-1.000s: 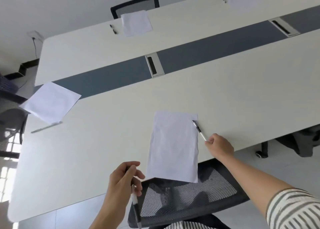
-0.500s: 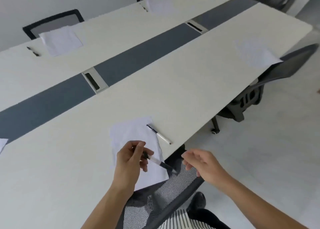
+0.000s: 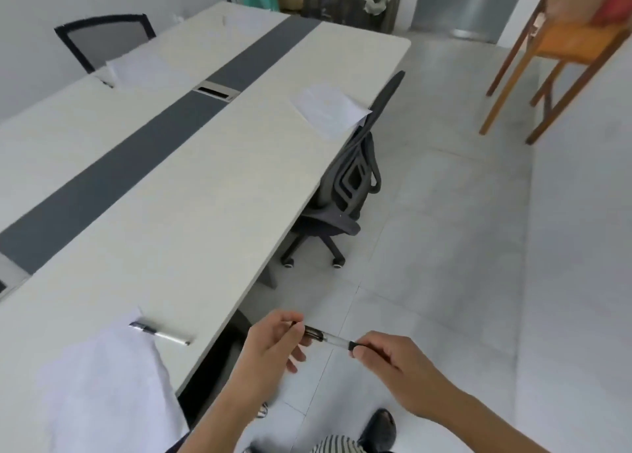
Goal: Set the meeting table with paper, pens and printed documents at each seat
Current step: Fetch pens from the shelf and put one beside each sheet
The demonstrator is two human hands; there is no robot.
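Low in the view, at about 6 o'clock, both hands hold one pen (image 3: 328,338) over the floor, just off the long edge of the table (image 3: 205,196). The left hand (image 3: 273,345) has its thumb and fingers curled round the pen's dark end. The right hand (image 3: 386,360) pinches the opposite black tip between thumb and forefinger, with its other fingers folded in. The pen lies almost level between the hands, its clear barrel showing in the gap, and it touches nothing else.

The long white table runs from 8 o'clock up towards 12 o'clock. A grey strip (image 3: 136,151) runs down its middle, and a cable hatch (image 3: 215,91) is set into that strip.

At 8 o'clock, near the table's edge, lies a sheet of paper (image 3: 102,384). A second pen (image 3: 160,333) rests on the table with one end at the sheet's far right corner.

Towards 12 o'clock a second sheet (image 3: 330,108) lies at the same long edge, one corner hanging over it, in front of a black office chair (image 3: 345,185) drawn close to the table. At 11 o'clock a third sheet (image 3: 143,71) lies on the far side, before a mesh-backed chair (image 3: 106,40).

A wooden chair (image 3: 564,42) stands on the tiled floor at 2 o'clock, well apart from the table. A dark shoe (image 3: 381,427) shows at 6 o'clock, below the right hand
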